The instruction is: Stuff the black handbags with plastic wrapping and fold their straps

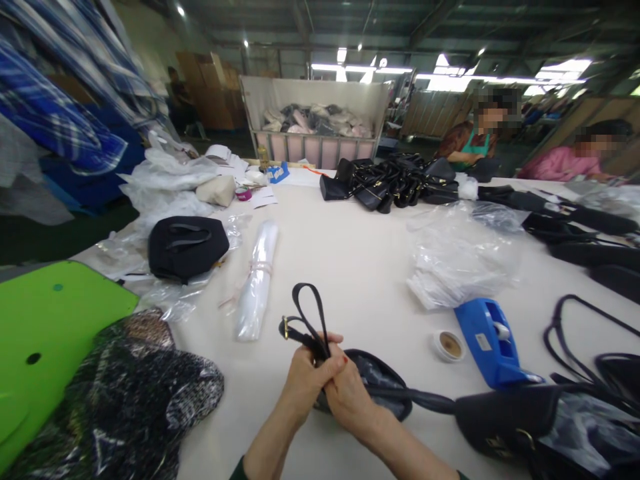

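Both my hands meet at the near middle of the table, closed round a black bag strap (pixel 320 313) with a gold buckle. My left hand (pixel 303 380) grips the folded strap, its loop standing up above the fingers. Against it, my right hand (pixel 350 390) is closed on the same strap, thumb and fingers overlapping the left. Under and behind the hands lies a black handbag (pixel 385 380) with clear plastic showing in its opening, partly hidden by my right hand. Another black handbag (pixel 505 417) lies to the right, plastic inside it too.
A blue tape dispenser (pixel 487 340) and a small round tub (pixel 449 347) stand on the right. Clear plastic bags (pixel 460 253) lie beyond. A bundled plastic roll (pixel 257 280) and a black bag (pixel 187 247) are left. Black bags (pixel 390 183) pile up far back, near two people.
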Demonstrator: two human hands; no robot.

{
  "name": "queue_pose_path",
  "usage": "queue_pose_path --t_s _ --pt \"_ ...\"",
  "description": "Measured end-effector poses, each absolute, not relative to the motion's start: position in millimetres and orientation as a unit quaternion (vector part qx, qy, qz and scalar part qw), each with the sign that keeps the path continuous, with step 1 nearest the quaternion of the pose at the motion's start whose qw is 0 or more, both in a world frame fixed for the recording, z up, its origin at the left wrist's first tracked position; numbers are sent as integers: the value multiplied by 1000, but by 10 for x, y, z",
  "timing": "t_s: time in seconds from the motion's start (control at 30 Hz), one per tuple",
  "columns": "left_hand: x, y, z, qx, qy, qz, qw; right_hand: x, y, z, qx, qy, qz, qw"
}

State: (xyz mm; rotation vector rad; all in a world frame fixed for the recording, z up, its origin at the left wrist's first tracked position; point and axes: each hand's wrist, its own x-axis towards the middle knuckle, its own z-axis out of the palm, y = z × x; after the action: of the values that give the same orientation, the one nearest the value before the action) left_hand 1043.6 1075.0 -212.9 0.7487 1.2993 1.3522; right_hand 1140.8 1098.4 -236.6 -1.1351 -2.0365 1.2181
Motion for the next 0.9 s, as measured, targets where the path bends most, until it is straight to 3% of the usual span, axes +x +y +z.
queue_pose_path --t_s 0.23,0.47,0.67,0.9 --pt "10397 10649 -2362 274 541 561 564 11405 10922 -2506 -362 -788 396 302" --pt "10420 10755 -2398 255 573 537 564 11443 10816 -2407 -518 -662 459 289" --pt "10524 10821 -2302 240 535 569 577 11821 11027 -2172 -491 -665 407 388" --pt "10559 10873 -2317 377 545 487 569 11769 11336 -2140 -416 -631 598 267"
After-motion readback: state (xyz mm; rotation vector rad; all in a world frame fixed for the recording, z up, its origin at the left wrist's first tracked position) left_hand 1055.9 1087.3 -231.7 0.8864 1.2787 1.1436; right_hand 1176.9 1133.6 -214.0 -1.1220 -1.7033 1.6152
